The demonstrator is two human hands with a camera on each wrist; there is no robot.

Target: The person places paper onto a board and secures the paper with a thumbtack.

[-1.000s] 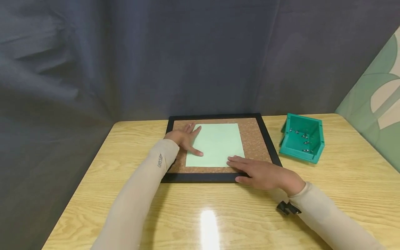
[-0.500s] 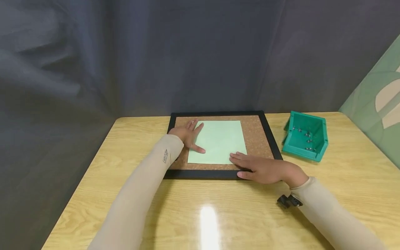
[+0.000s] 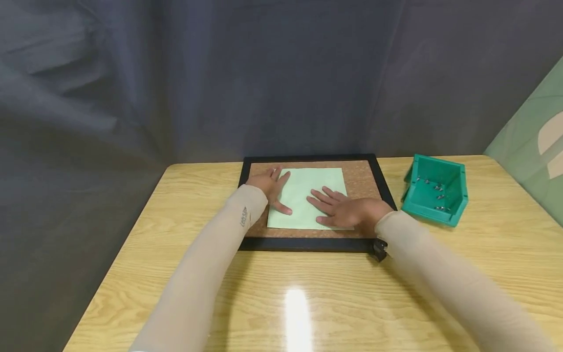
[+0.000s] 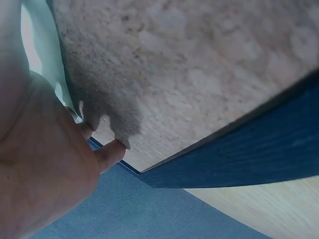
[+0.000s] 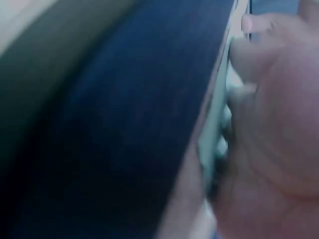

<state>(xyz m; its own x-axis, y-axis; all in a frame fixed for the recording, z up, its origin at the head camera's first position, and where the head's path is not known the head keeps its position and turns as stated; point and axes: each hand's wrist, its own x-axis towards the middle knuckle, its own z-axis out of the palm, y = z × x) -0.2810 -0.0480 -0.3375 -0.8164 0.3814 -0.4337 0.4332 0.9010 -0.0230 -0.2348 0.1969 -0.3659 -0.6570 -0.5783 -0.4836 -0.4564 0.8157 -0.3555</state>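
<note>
A pale green sheet of paper (image 3: 296,195) lies on a cork board (image 3: 362,178) with a black frame (image 3: 303,244). My left hand (image 3: 270,188) rests at the sheet's left edge, fingers spread, the thumb on the paper. In the left wrist view the little finger (image 4: 112,153) reaches the bare cork near a frame corner. My right hand (image 3: 340,210) lies over the lower right part of the sheet, its fingers spread and pointing left. That hand covers the sheet's lower right corner. The right wrist view is blurred, with the palm (image 5: 284,129) close over the paper's edge.
To the right of the board stands a teal bin (image 3: 435,190) with several small metal pieces (image 3: 440,188) inside. Both stand on a light wooden table (image 3: 272,293). A dark curtain (image 3: 272,78) hangs behind and at the left; a green patterned panel (image 3: 528,132) is at the right.
My right hand has moved up and left, from the sheet's lower right corner onto the paper. The left hand stays at the left edge. The head view has shifted slightly.
</note>
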